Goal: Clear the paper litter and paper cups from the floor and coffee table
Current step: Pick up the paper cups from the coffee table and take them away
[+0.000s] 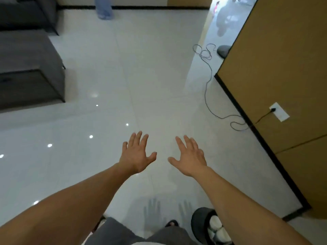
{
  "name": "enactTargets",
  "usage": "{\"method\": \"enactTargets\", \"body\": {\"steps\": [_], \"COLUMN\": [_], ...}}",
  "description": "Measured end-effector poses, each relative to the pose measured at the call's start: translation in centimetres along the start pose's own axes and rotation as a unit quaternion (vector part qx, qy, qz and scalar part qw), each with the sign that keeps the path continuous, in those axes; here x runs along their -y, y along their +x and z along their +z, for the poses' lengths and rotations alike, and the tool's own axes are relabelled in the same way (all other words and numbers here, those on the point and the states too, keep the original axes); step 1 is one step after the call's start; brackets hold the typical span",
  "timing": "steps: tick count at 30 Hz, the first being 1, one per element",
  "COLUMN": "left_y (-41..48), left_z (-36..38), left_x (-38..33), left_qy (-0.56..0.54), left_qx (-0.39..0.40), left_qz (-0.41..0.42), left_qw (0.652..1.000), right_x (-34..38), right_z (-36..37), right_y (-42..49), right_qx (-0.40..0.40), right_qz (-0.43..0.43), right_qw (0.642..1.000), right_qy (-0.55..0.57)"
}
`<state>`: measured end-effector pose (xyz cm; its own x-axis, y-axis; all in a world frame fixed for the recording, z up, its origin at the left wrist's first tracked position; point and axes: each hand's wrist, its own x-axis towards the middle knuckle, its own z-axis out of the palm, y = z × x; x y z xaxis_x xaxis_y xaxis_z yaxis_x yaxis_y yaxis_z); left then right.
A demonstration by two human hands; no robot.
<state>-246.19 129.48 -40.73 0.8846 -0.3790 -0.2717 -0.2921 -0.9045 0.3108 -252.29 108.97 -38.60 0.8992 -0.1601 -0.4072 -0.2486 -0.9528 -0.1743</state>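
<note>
Bare left hand [137, 154]: fingers spread, holding nothing. Bare right hand [190, 157]: likewise splayed and empty. White paper litter [216, 225] lies inside dark grey round bin [198, 221], beneath the right forearm; right hand nearer.

1. The room was evenly bright; the glossy white tiled floor [141, 76] carried small hard glints [91, 136] at the left.
2. Daylight washed out the open doorway [228, 23] at the top right.
3. Faint grey hand-shaped shadows [152, 210] lay on the floor near the bottom.
4. The whole frame was slightly soft, and the tan panelled wall [283, 68] leaned with wide-angle distortion.
</note>
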Motion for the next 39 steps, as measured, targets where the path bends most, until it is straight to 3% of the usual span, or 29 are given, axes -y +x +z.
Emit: {"method": "enactTargets", "body": {"steps": [11, 24, 30, 36, 39], "left_y": [-8.9, -6.1, -5.8, -7.0, -7.4], "left_z": [-12.5, -21.8, -26.6, -28.4, -29.6], "left_x": [30.5, 53.4, 63.0, 74.0, 80.8], "left_qy": [-0.037, -0.072, -0.094, -0.125, -0.131], "left_qx": [-0.112, -0.183, -0.221, -0.218, -0.210], "left_qz": [-0.227, -0.360, -0.437, -0.497, -0.501], "left_qw": [0.967, 0.912, 0.867, 0.830, 0.829], "right_x": [34.5, 61.7, 75.7, 89.7, 96.6], "right_z": [0.0, -1.6, -3.1, -1.5, -0.4], "right_y": [8.5, 21.6, 27.2, 30.1, 31.4], "right_qx": [0.021, 0.034, 0.039, 0.060, 0.069], "right_qz": [-0.209, -0.349, -0.427, -0.477, -0.479], "right_qw": [0.976, 0.926, 0.886, 0.852, 0.851], "right_qy": [-0.063, -0.140, -0.176, -0.208, -0.203]}}
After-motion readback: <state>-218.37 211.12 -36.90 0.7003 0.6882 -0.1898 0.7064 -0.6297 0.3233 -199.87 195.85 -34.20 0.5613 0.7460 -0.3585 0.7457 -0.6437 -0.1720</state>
